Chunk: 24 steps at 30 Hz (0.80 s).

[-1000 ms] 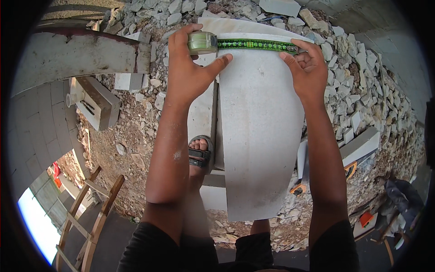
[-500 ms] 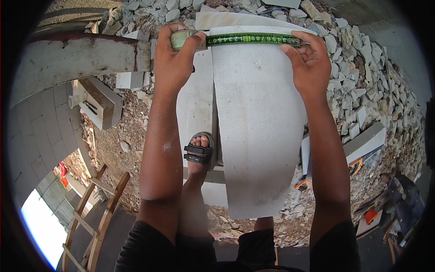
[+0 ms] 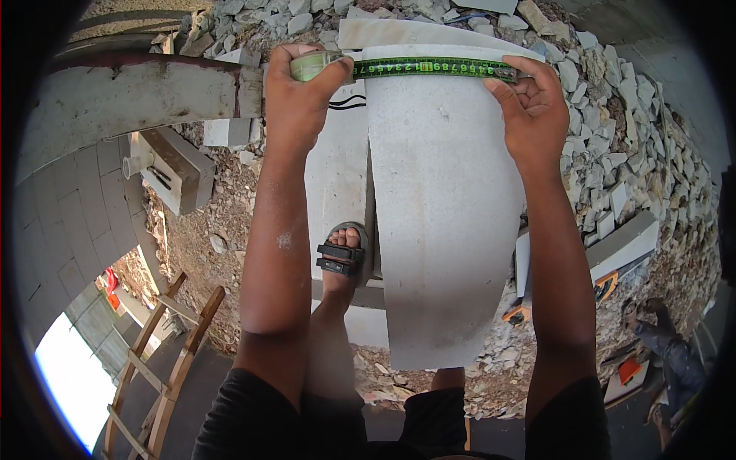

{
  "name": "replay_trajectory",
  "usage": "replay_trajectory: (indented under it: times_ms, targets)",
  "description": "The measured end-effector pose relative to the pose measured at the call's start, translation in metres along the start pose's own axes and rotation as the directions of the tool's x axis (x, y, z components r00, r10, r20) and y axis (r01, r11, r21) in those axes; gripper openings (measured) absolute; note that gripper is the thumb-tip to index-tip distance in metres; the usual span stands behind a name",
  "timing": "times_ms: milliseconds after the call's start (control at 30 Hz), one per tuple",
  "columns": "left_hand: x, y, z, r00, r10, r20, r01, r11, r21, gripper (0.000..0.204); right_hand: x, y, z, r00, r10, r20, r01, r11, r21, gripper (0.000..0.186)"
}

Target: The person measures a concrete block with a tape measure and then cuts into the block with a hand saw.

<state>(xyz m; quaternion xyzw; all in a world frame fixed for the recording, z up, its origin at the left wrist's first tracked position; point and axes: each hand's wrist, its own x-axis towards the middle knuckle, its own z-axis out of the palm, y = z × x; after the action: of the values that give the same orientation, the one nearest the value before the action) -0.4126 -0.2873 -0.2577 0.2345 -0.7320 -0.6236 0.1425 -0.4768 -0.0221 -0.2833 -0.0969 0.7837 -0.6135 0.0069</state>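
A green tape measure (image 3: 429, 67) is stretched across the far end of a large pale slab (image 3: 437, 192) with a curved right side. Its clear-cased body sits in my left hand (image 3: 297, 107), whose fingers and thumb wrap round it. At the other end, my right hand (image 3: 537, 111) pinches the tape's end between thumb and fingers, near the slab's far right corner. A black cord loop (image 3: 349, 103) hangs beside my left hand. Under the slab's left side lies another pale block (image 3: 337, 176), on which my sandalled foot (image 3: 341, 249) rests.
Broken stone rubble (image 3: 613, 115) covers the ground at the right and far side. A wooden ladder (image 3: 165, 353) stands at lower left. Hand saws with orange handles (image 3: 517, 314) lie right of the slab. Another person (image 3: 667, 345) is at the right edge. A block (image 3: 172, 169) stands left.
Both hands and the tape have shifted slightly right in view, along with the whole scene. The black cord now shows below my left hand. The other person at right has moved further into view.
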Motion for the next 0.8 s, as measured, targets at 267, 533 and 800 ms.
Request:
replay_trajectory:
  times_ms: [267, 533, 800]
  targets:
    - [0.002, 0.005, -0.003, 0.996, -0.048, 0.073, 0.046, 0.998, 0.038, 0.037, 0.001, 0.01, -0.001, 0.999, -0.051, 0.0, 0.051, 0.998, 0.04, 0.03]
    - [0.013, 0.016, -0.015, 0.963, -0.173, 0.205, 0.153, 0.982, 0.109, 0.036, 0.0, 0.005, -0.003, 0.998, 0.005, 0.06, -0.01, 0.997, 0.079, 0.031]
    - [0.045, 0.038, -0.026, 0.747, -0.292, 0.597, -0.011, 0.893, 0.45, 0.045, 0.0, 0.004, -0.004, 0.998, 0.0, 0.065, -0.006, 0.995, 0.097, 0.03]
